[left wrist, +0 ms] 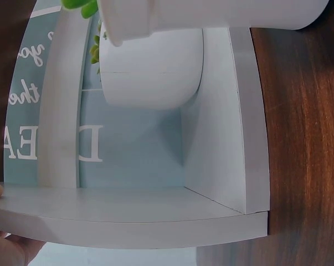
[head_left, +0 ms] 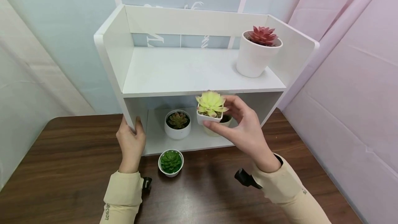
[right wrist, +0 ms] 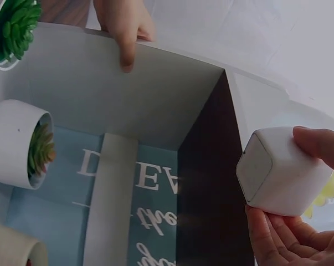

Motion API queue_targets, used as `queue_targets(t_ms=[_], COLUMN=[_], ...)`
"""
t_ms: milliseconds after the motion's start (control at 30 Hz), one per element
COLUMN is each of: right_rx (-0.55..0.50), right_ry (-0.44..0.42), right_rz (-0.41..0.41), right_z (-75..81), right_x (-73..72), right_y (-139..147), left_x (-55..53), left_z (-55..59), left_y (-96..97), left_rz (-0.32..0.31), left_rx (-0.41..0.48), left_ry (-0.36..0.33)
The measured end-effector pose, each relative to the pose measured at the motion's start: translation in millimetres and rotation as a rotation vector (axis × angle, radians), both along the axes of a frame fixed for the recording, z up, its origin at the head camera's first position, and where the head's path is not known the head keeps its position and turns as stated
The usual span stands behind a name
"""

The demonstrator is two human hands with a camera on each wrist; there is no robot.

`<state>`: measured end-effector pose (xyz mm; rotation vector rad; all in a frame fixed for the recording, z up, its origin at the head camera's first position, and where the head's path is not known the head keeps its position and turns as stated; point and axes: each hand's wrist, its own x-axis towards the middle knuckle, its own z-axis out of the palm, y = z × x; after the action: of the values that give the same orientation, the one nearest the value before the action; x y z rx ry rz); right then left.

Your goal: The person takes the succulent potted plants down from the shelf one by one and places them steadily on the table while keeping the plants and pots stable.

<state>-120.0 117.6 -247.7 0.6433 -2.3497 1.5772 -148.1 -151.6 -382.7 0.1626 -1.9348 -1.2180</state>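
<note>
My right hand (head_left: pixel 245 127) pinches a square white pot with a yellow-green succulent (head_left: pixel 211 103), thumb at the front and fingers behind. It is raised in front of the upper board's edge; in the right wrist view the white pot (right wrist: pixel 286 172) shows its underside. My left hand (head_left: pixel 132 139) grips the front edge of the left side panel of a white two-tier shelf (head_left: pixel 174 70), thumb on the inner face. On the lower tier stand a round white pot with a brownish-green succulent (head_left: pixel 177 130) and a cream pot (head_left: pixel 212 133), partly hidden behind my right hand.
A large white pot with a red succulent (head_left: pixel 256 56) stands at the right of the upper tier. On the brown wooden table (head_left: pixel 68 168), before the shelf, sits a small white pot with a green succulent (head_left: pixel 170 162). Pale curtains (head_left: pixel 348 65) hang at the right.
</note>
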Motion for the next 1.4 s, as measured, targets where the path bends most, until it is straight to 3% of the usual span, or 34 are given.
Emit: queue_targets(t_ms=[1400], right_rx=[0.099], right_ry=[-0.089], right_rz=[0.022], right_z=[-57.5], right_x=[4.9], right_y=[-1], left_x=[0.6], left_z=[0.6], left_y=[-0.7], left_rz=[-0.026], left_rx=[0.01], left_ry=[-0.009])
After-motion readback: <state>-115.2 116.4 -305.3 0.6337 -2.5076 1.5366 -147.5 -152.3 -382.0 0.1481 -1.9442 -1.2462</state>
